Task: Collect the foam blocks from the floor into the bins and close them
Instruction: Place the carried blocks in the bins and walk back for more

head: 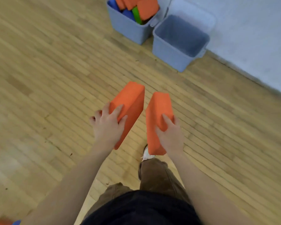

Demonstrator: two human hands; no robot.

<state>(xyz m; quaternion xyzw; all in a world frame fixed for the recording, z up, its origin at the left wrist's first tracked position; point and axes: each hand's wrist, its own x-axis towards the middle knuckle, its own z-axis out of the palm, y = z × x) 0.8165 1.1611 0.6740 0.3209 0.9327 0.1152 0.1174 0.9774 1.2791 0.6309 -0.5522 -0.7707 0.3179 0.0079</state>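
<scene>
A pale wood floor point(39, 78) ran up to a grey wall at two o'clock. The left hand point(106, 125) grasped one orange foam block point(129, 108); the right hand point(170, 135) clasped a second orange block point(158, 117), both carried in the air. At one o'clock stood an empty bin point(169, 51), with a heaped bin point(128, 28) beside it at twelve. The one-handed grips looked shallow, so a block might slip, or bounce off the heaped pile.

Two orange foam blocks point(130, 108) point(157, 122), held aloft.
</scene>
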